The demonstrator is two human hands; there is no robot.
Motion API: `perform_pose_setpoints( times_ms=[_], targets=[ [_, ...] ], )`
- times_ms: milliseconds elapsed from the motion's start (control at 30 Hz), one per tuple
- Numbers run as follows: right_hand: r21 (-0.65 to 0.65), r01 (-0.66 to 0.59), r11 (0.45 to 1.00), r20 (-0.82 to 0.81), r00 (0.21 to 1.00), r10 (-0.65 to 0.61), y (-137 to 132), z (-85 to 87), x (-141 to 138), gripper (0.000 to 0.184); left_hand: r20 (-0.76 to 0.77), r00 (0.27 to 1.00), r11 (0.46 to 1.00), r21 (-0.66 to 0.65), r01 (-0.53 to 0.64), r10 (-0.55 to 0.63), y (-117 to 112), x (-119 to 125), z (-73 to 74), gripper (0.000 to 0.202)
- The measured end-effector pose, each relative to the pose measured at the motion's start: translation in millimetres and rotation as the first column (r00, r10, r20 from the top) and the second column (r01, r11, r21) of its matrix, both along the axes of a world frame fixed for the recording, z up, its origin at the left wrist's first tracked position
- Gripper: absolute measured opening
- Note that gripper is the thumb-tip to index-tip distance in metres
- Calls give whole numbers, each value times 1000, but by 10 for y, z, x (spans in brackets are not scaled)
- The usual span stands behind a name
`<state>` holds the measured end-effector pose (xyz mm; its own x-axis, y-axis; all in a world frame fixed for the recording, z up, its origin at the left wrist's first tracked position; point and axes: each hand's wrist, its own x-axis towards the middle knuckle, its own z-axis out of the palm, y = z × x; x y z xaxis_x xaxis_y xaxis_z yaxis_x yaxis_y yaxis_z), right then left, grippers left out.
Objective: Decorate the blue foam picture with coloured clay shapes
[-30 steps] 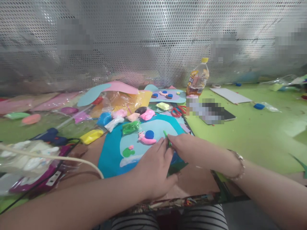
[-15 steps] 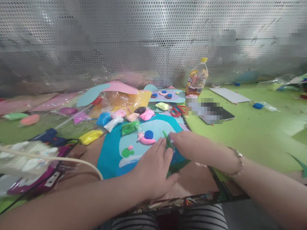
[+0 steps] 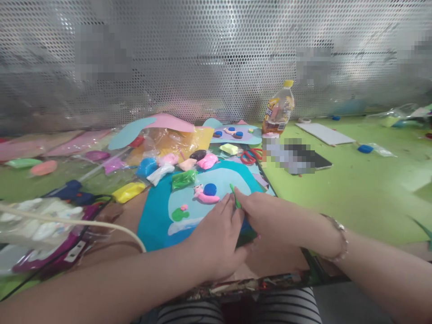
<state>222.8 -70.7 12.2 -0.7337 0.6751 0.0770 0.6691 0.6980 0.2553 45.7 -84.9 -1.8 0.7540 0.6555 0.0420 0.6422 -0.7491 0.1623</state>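
Note:
On the table lies a blue layered paper picture (image 3: 153,220) with a pink clay snail (image 3: 206,197) that has a blue round shell (image 3: 209,189), and a green clay lily pad (image 3: 180,214) with a pink flower. My left hand (image 3: 219,238) rests flat over its lower right part, fingers stretched out. My right hand (image 3: 259,209) is beside it, fingers curled and closed at a slim green piece (image 3: 232,189), whose tip points away from me. Whether that piece is clay or a tool I cannot make out. The fingers hide its lower end.
Several bags of coloured clay, including a green one (image 3: 184,179) and a yellow one (image 3: 128,192), lie around the picture. Red scissors (image 3: 249,156), a phone (image 3: 317,157) and a bottle (image 3: 278,112) stand or lie beyond. A cable (image 3: 101,224) curves in from the left.
My right hand has drawn slightly nearer to me, and its fingers have curled in at the slim green piece. My left hand has barely moved.

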Motion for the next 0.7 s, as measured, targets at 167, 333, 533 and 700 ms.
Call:
perform_pose_setpoints(
  times_ms=[167, 333, 533, 700],
  targets=[
    [18, 59, 998, 52, 997, -60, 72, 8, 23, 52, -36, 999, 1000, -17, -6, 5, -9, -5, 13, 69],
    [-66, 65, 996, -10, 998, -66, 52, 10, 15, 60, -14, 999, 999, -4, -36, 36, -22, 0, 4, 73],
    [18, 34, 999, 65, 997, -35, 60, -18, 29, 59, -38, 999, 1000, 2, -31, 31, -17, -5, -10, 70],
    [-33, 16, 999, -23, 1000, -17, 49, -13, 13, 65, 15, 1000, 1000, 18, -12, 11, 2, -12, -19, 74]
  ],
)
